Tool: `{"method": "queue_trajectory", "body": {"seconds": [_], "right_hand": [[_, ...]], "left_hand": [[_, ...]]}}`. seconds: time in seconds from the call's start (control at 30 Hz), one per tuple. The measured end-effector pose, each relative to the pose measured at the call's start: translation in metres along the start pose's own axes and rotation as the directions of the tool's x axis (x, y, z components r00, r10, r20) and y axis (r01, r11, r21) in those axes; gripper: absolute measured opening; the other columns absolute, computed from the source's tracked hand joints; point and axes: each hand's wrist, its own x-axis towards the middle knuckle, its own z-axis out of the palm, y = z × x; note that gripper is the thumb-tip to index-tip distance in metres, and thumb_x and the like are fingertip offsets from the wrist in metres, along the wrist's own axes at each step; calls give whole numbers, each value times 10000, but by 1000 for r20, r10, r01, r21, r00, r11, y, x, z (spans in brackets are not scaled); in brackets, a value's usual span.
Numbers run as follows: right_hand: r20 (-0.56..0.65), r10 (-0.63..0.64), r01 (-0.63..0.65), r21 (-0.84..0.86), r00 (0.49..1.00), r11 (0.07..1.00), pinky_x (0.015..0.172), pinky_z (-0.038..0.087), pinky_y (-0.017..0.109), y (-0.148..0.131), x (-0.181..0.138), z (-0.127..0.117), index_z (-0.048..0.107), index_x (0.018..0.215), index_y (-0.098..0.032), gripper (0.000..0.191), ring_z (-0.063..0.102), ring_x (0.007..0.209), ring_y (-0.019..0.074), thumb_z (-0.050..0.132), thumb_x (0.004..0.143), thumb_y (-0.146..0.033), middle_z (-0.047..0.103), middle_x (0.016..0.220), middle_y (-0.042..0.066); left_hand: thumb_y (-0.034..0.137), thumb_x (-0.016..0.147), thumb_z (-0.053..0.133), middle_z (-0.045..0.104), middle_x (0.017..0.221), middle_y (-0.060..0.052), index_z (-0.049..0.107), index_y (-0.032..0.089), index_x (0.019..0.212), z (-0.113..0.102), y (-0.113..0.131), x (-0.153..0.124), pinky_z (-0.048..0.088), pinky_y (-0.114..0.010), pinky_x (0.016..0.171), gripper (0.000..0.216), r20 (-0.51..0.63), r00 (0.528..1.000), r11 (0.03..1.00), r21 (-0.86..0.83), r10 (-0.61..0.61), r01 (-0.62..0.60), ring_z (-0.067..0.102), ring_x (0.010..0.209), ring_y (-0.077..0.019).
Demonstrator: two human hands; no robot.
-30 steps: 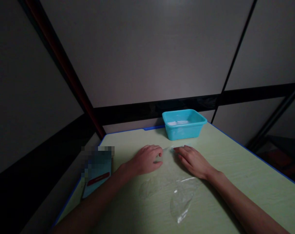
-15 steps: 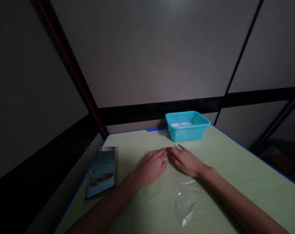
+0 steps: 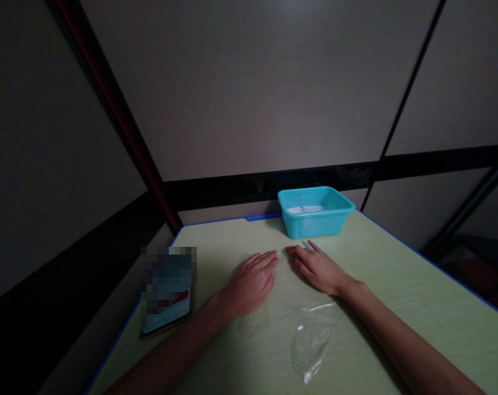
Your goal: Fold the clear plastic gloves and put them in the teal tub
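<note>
A clear plastic bag or sheet [image 3: 312, 340] lies flat on the pale green table, crinkled and shiny toward the near side. My left hand [image 3: 251, 282] rests palm down on its far left part, fingers stretched out and side by side. To the right, my right hand [image 3: 318, 269] also lies palm down over the plastic, its fingers extended and a little spread. A small gap separates the two sets of fingertips. The plastic's outline under the hands is hard to make out. Neither hand grips anything.
Behind my right hand stands a turquoise plastic basket [image 3: 318, 222] with something white inside. At the left, a phone or tablet [image 3: 169, 307] with a partly blurred screen lies near the edge of the blue-rimmed table [image 3: 401, 296]. Wall panels rise close behind the table.
My hands have moved slightly apart: the fingertips, nearly touching before, now have a gap between them. The plastic still lies flat, and the basket has stayed in place.
</note>
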Motion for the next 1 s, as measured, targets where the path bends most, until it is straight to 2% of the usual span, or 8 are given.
{"method": "queue_trajectory", "body": {"seconds": [0.1, 0.23, 0.4, 0.7, 0.77, 0.83, 0.9, 1.0], "right_hand": [[-25, -9, 9, -3, 1000, 1000, 1009, 147, 429, -2, 0, 0, 384, 1110, -160, 267, 510, 1001, 165, 278, 866, -166, 551, 1087, 78], [-28, -41, 41, -7, 999, 999, 1006, 162, 413, -8, 2, 0, 408, 1077, -159, 248, 510, 985, 161, 296, 857, -158, 560, 1052, 75], [-22, -45, 44, -22, 999, 999, 994, 179, 410, -10, 4, 2, 430, 1052, -168, 231, 512, 947, 163, 315, 852, -169, 573, 983, 66], [-69, 47, -54, -94, 996, 994, 963, 208, 411, 9, 0, 1, 444, 1036, -158, 235, 503, 940, 185, 305, 847, -167, 572, 963, 85], [-78, 57, -65, -108, 995, 992, 956, 217, 411, 12, -3, -2, 449, 1035, -158, 236, 496, 954, 191, 307, 847, -172, 569, 973, 90], [-89, 61, -71, -118, 994, 991, 956, 216, 413, 15, -6, -5, 450, 1041, -159, 241, 491, 967, 193, 308, 847, -174, 567, 988, 91], [-99, 61, -74, -129, 993, 989, 960, 209, 416, 17, -9, -9, 452, 1048, -160, 247, 488, 976, 194, 307, 849, -179, 565, 1005, 91], [-118, 67, -86, -158, 991, 984, 960, 211, 417, 20, -14, -15, 461, 1052, -157, 254, 483, 990, 196, 305, 852, -182, 558, 1036, 95]], "left_hand": [[148, 806, 352, 450, 1250, -65, 452, 158, 1160, -8, 0, -7, 264, -330, 990, 368, -51, 999, 1000, -28, 3, -4, 384, 1153, -162], [110, 775, 380, 567, 1024, -58, 560, 166, 959, -11, 2, -17, 368, -323, 879, 263, -110, 994, 996, -89, 0, -10, 490, 965, -174], [91, 763, 403, 563, 833, -39, 567, 165, 781, -4, 3, -21, 396, -321, 770, 181, -128, 992, 996, -91, 4, -16, 498, 812, -173], [84, 751, 405, 548, 815, -39, 537, 164, 750, -2, 1, -21, 385, -308, 740, 155, -151, 988, 995, -97, 16, -31, 483, 792, -165], [97, 731, 427, 546, 825, -43, 527, 162, 763, -7, 8, -22, 382, -305, 738, 123, -158, 984, 990, -104, 81, -98, 480, 797, -166], [133, 713, 458, 545, 822, -42, 515, 158, 770, -14, 20, -23, 377, -299, 724, 84, -116, 965, 963, -108, 234, -246, 477, 786, -164], [201, 712, 483, 543, 796, -37, 502, 158, 744, -23, 35, -25, 372, -297, 705, 58, -25, 903, 898, -96, 429, -429, 474, 759, -161], [293, 729, 490, 521, 715, -19, 482, 166, 687, -31, 58, -28, 360, -292, 648, 134, 82, 821, 825, -36, 565, -564, 458, 690, -150]]}}
